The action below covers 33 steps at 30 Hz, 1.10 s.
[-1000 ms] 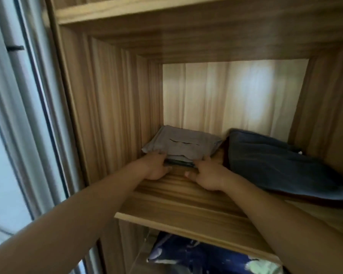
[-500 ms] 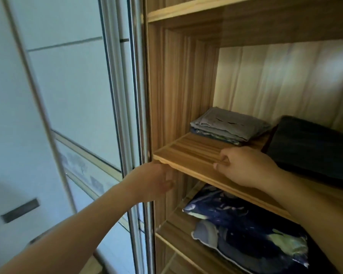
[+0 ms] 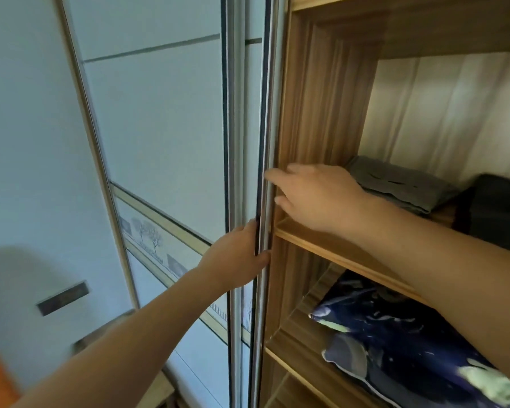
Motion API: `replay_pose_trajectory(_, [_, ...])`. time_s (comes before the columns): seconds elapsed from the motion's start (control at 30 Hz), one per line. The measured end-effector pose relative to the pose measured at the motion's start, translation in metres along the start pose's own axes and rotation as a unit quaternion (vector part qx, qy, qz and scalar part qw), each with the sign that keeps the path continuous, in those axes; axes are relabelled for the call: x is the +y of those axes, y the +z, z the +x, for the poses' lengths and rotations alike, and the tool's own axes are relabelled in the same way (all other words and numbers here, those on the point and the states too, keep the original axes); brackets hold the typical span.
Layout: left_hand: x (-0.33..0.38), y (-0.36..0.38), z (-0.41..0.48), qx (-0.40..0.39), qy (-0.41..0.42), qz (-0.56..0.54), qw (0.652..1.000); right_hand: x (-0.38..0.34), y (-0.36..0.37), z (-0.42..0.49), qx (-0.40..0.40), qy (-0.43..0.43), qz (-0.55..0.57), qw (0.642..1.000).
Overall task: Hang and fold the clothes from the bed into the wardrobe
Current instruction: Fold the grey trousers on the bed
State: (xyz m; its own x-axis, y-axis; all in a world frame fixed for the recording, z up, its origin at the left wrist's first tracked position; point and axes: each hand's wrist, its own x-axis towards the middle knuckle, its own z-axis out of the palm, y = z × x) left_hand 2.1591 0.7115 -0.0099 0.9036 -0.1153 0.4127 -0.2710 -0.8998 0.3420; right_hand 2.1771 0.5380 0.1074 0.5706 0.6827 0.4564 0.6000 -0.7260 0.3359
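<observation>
This looks like a bedroom in a home, seen at a fitted wardrobe (image 3: 321,98) of wood-grain board divided into open compartments. A folded grey garment (image 3: 401,187) and a dark folded pile (image 3: 501,213) lie side by side on one shelf (image 3: 336,248), towards its back edge. Dark blue patterned fabric (image 3: 395,334) fills the compartment below. Beside the opening stands a pale sliding door (image 3: 159,113) in a metal frame (image 3: 262,113), with a printed band of bare trees (image 3: 147,231) and a recessed handle (image 3: 62,297).
</observation>
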Motion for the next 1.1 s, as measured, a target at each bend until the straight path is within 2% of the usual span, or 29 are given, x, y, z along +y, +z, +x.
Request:
replay_pose_trajectory(0.2, [-0.018,0.001,0.019,-0.029,0.011,-0.066,0.997,-0.001,0.005,0.047,-0.036,0.004,-0.077,0.996])
replay_pose_trajectory(0.47, [-0.015,-0.006,0.021,-0.072,0.034,-0.072,0.994,-0.004,0.005,0.034,-0.031,0.027,-0.097,0.994])
replay_pose_trajectory(0.63, [0.01,-0.003,0.014,-0.093,0.099,-0.058,0.989,0.002,-0.008,0.0,-0.037,0.063,-0.139,0.988])
replay_pose_trajectory(0.93, [0.082,0.01,-0.001,-0.13,0.213,-0.054,0.967,0.016,-0.058,-0.084,-0.041,0.161,-0.151,0.974])
replay_pose_trajectory(1.03, [0.105,0.018,-0.008,-0.12,0.266,-0.061,0.955,0.019,-0.072,-0.117,-0.042,0.194,-0.201,0.959])
replay_pose_trajectory(1.1, [0.117,0.024,-0.012,-0.09,0.301,-0.051,0.948,0.02,-0.082,-0.138,-0.011,0.208,-0.23,0.951])
